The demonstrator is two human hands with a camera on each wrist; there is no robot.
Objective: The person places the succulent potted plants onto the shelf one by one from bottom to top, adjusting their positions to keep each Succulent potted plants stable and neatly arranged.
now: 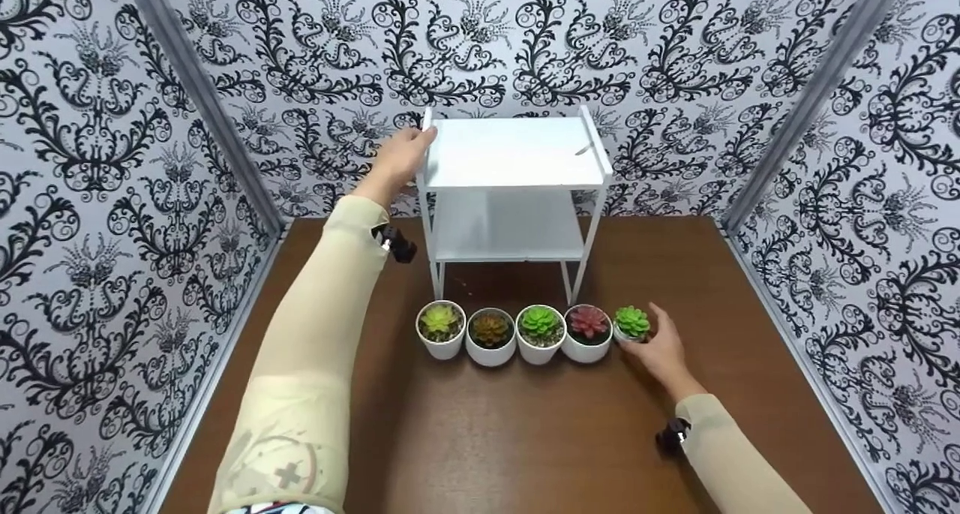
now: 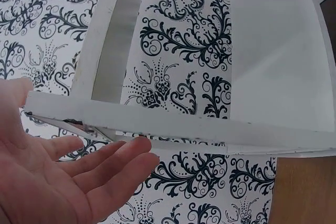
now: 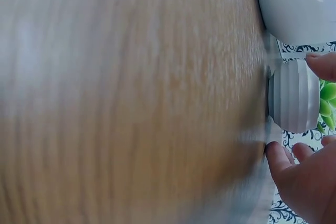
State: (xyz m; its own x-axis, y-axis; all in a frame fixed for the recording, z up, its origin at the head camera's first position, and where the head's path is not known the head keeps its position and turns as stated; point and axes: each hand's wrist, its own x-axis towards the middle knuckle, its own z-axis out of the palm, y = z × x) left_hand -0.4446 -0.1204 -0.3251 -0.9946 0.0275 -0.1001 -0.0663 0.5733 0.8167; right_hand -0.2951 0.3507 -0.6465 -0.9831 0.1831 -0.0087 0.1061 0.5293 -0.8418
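Note:
A white two-tier shelf stands at the back of the table. My left hand is at its upper left side rail, thumb on one side and loosely bent fingers below it. In front of the shelf, several potted succulents make a row: yellow-green, brown, green and red. At the right end, my right hand surrounds a small green succulent. The right wrist view shows its ribbed pot near the thumb, with a gap to the spread fingers.
The brown wooden table is enclosed by walls with black scroll patterns. Grey metal posts mark the corners. A larger white pot stands close to the small one.

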